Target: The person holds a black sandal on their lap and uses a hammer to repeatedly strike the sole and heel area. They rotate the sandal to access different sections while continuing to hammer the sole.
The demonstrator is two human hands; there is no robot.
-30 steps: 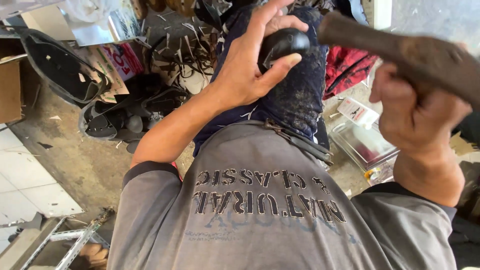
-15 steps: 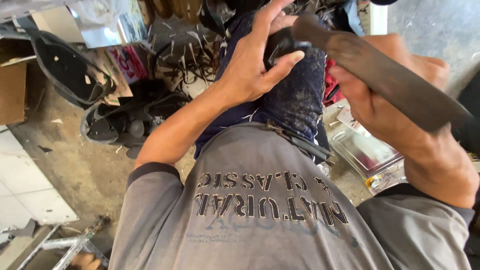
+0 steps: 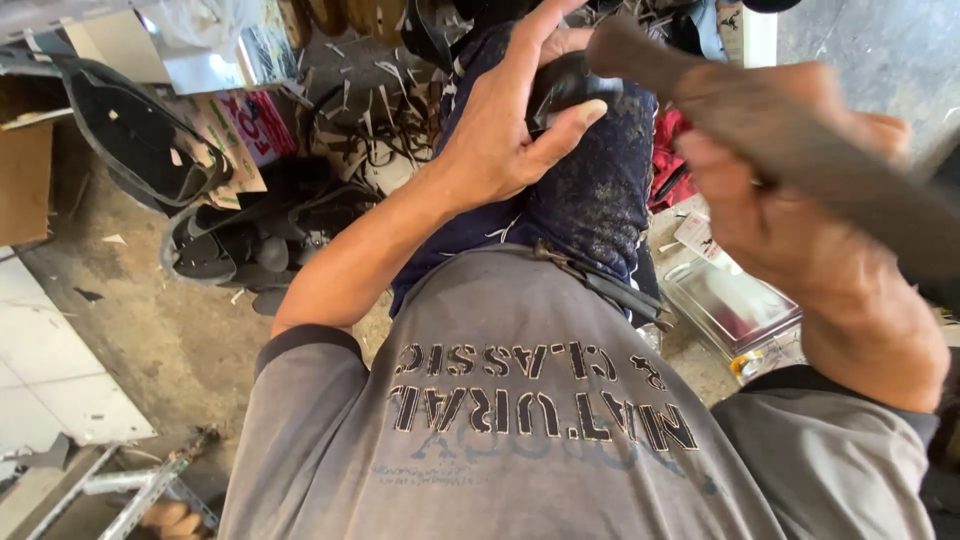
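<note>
My left hand (image 3: 505,140) grips a small black rounded piece (image 3: 565,85), pressed against my raised knee in dark blue speckled trousers (image 3: 590,200). My right hand (image 3: 800,230) is shut on a long, dark, worn tool (image 3: 780,150) that looks like a heavy blade or handle. The tool's far end reaches up to the black piece, right next to my left thumb. It is blurred, so its exact kind is unclear.
Black rubbery shapes and cut strips (image 3: 240,230) lie heaped on the concrete floor at left. A cardboard box (image 3: 25,180) stands at the far left. A clear plastic tray (image 3: 735,305) sits by my right side. Metal bars (image 3: 130,490) lie at the bottom left.
My right hand has swung the long tool leftward and down, so its tip is now at the black piece. My left hand has kept its hold on the piece.
</note>
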